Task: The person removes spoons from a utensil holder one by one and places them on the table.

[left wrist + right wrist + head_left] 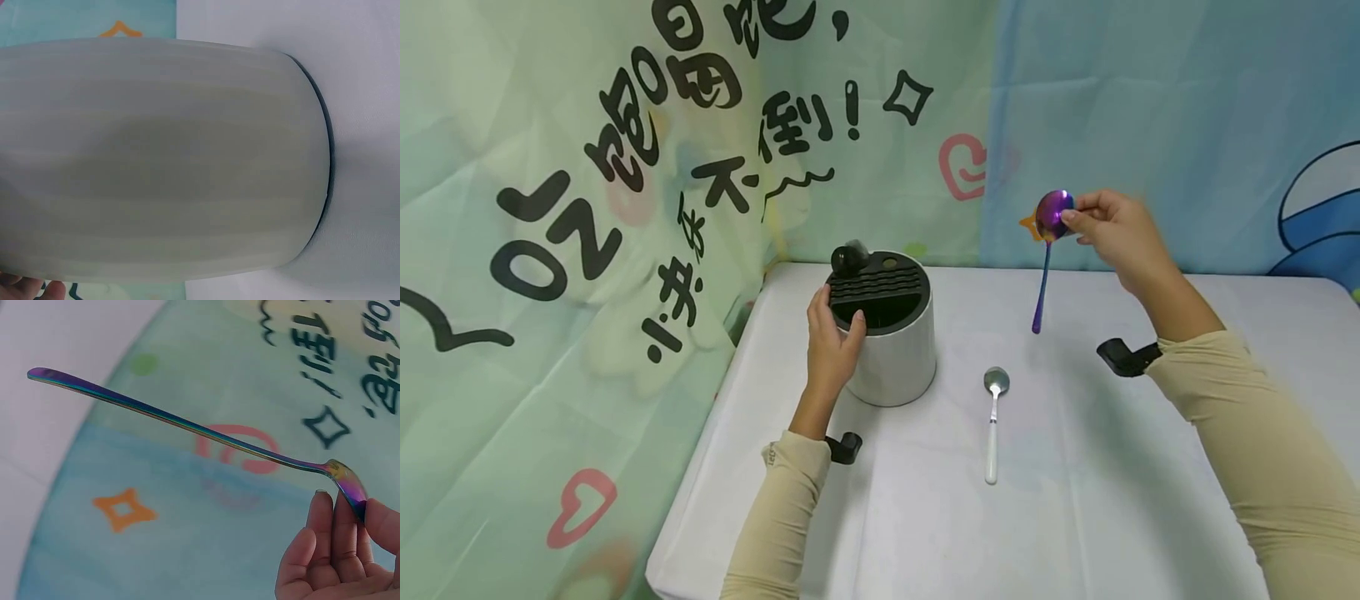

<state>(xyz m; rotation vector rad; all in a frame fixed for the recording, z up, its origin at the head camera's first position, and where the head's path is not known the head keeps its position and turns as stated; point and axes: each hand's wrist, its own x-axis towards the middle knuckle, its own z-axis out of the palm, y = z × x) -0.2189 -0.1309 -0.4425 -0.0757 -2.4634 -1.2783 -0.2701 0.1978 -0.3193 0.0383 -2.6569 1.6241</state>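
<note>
My right hand [1112, 229] pinches an iridescent purple-blue spoon [1054, 208] by its bowl, between thumb and fingertips. The spoon hangs bowl up above the table, its long handle pointing down, and the right wrist view shows that rainbow handle [187, 422] in full. My left hand [835, 346] grips a white cylindrical utensil holder [895, 371], thumb at the front rim and fingers along the left side. Its black top has a ridged part and a dark half-round opening [883, 312]. The holder's pale wall [162, 156] fills the left wrist view.
A second spoon [992, 417] with a white handle lies on the white table [940, 517], right of the holder. A dark rounded piece [850, 260] sticks up from the holder's back left. Printed cloth [880, 192] hangs behind and left of the table.
</note>
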